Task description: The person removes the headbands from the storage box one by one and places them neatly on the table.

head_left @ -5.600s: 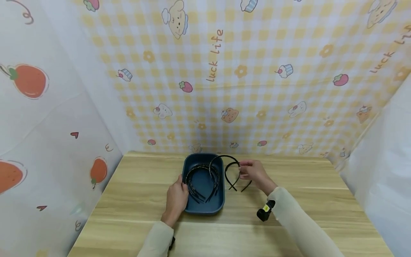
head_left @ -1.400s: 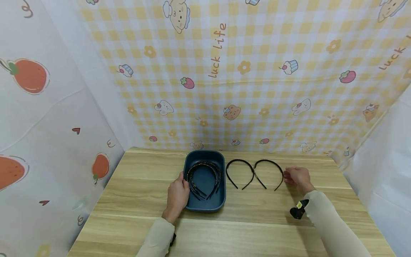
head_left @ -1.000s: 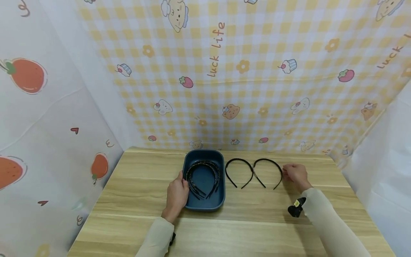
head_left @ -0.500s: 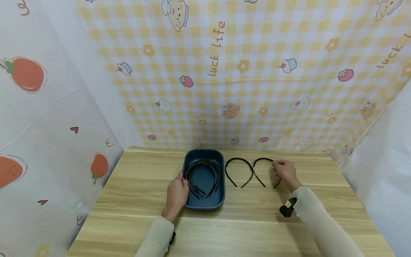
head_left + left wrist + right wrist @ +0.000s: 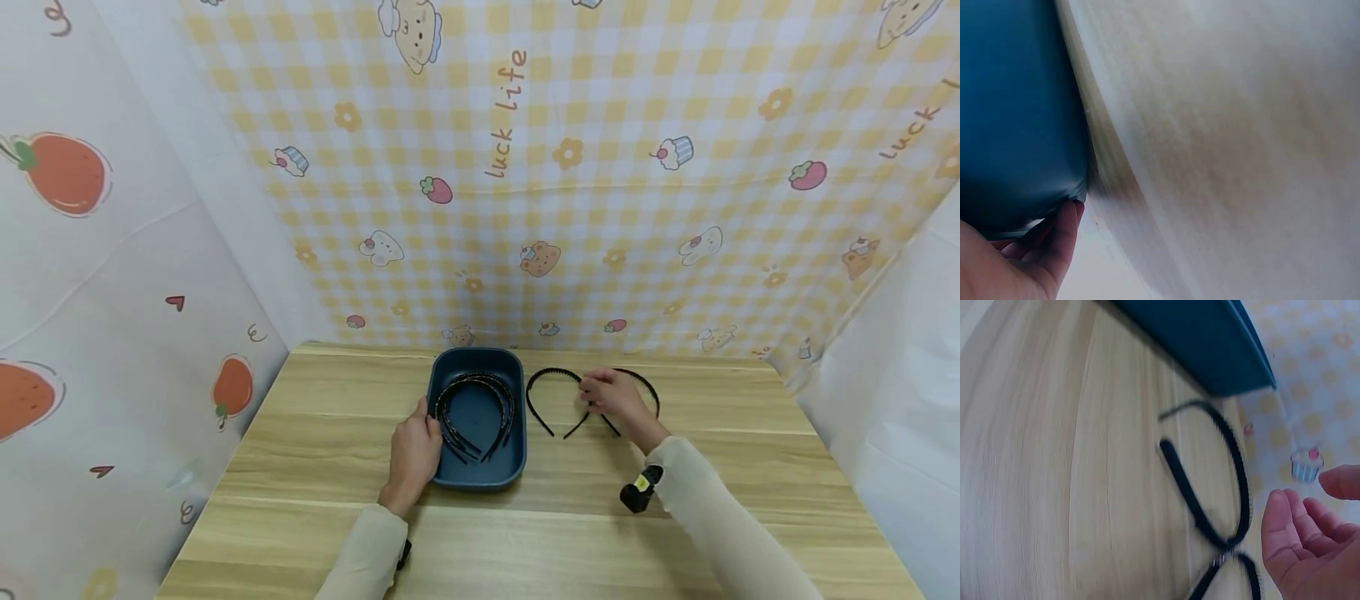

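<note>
My left hand [image 5: 415,454] grips the left wall of a dark blue plastic tub [image 5: 480,485], its thumb at the rim; the left wrist view shows fingers against the wall. Inside the tub lie several black headbands [image 5: 474,379], nested together. Two more black headbands rest side by side on the table, the nearer-to-tub headband [image 5: 553,370] and the right-hand headband [image 5: 651,388], meeting where their sides touch. Over that meeting point hovers my right hand [image 5: 618,402], partly hiding both. In the right wrist view its fingers [image 5: 1285,528] are loosely bent and apart from the thumb, holding nothing.
The wood-grain table [image 5: 555,550] ends at a yellow-checked cloth backdrop [image 5: 570,233] right behind the tub. White printed sheets hang at the left [image 5: 142,275] and the right [image 5: 892,375].
A headband that my right hand held beside the tub now lies on the table next to another. Since then the right hand has moved left across it. The left hand stays at the tub.
</note>
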`<state>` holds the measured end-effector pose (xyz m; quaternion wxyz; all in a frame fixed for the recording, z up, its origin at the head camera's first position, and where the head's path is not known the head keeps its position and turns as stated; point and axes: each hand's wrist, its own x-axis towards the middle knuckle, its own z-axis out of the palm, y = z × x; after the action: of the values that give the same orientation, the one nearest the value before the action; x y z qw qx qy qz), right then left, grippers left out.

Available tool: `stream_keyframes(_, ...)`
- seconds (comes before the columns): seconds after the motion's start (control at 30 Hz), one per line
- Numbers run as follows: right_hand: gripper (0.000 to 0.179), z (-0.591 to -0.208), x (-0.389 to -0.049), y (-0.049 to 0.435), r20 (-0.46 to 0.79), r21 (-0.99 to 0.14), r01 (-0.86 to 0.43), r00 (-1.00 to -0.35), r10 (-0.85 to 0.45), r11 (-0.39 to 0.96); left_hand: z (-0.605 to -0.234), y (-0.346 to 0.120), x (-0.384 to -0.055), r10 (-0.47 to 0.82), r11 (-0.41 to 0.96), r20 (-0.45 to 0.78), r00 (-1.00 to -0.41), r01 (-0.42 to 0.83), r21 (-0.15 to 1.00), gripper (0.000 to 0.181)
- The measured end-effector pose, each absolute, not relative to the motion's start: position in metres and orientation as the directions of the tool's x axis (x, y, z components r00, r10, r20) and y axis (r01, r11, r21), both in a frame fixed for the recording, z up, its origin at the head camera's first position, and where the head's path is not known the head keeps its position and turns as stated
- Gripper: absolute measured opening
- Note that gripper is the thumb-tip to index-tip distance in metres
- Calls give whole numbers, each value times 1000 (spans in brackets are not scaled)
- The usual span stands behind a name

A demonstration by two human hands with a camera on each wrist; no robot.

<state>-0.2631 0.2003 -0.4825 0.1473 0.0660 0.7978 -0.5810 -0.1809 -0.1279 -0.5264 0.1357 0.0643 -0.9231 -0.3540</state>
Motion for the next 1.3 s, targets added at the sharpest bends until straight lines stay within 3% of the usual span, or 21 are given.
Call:
stream_keyframes(0.37,41,-472,-263,172,-292,-943,254,-941,-171,214,-526,-127,-180,-216,746,206,-954,-25,666,45)
stream_keyframes(1.3,43,-461,-253,98,-301,-947,224,-872,-387,231,-526,-127,-180,-211,748,243,-947,4,664,43)
